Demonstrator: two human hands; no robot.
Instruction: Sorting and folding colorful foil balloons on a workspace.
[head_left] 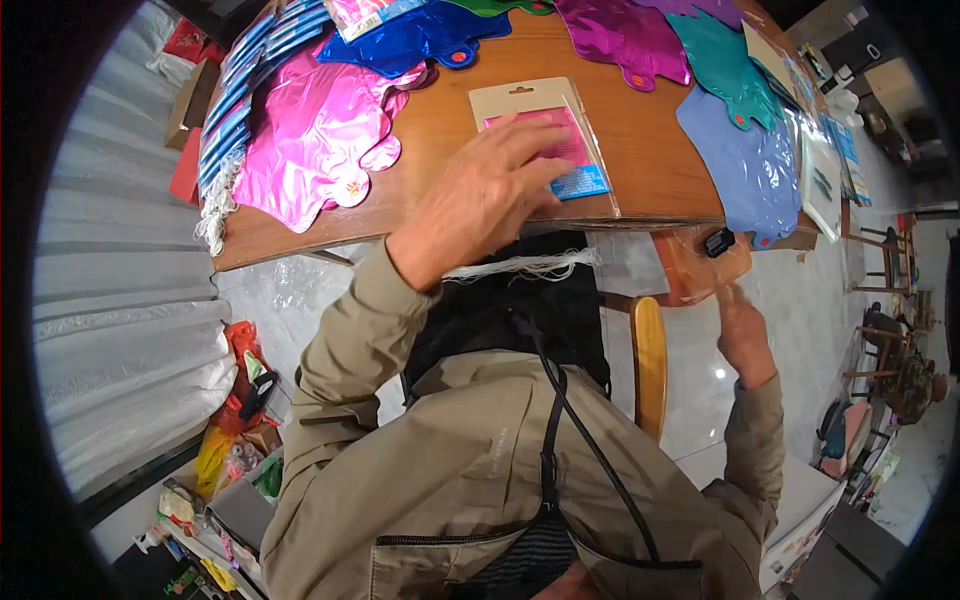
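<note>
My left hand point(485, 200) is over a flat clear packet point(590, 187) at the table's front edge, its fingers apart and partly covering it. The packet has a tan card top, a pink middle and a blue lower corner. Whether the fingertips press on it I cannot tell. My right hand point(745, 340) is low on the right, beside an orange-brown chair seat point(690, 265) with a small black object point(718, 242) on it. One finger seems to point toward the seat; the others are blurred or hidden. A bundle of white strings point(530, 268) lies across my lap.
Shiny foil balloons lie flat on the wooden table point(430, 170): pink point(310, 140), blue point(420, 40), magenta point(625, 40), teal point(725, 70) and lavender point(740, 165). Stacked blue packets point(235, 120) with white strings stand at the left edge. A wooden chair back point(650, 365) rises right of my lap.
</note>
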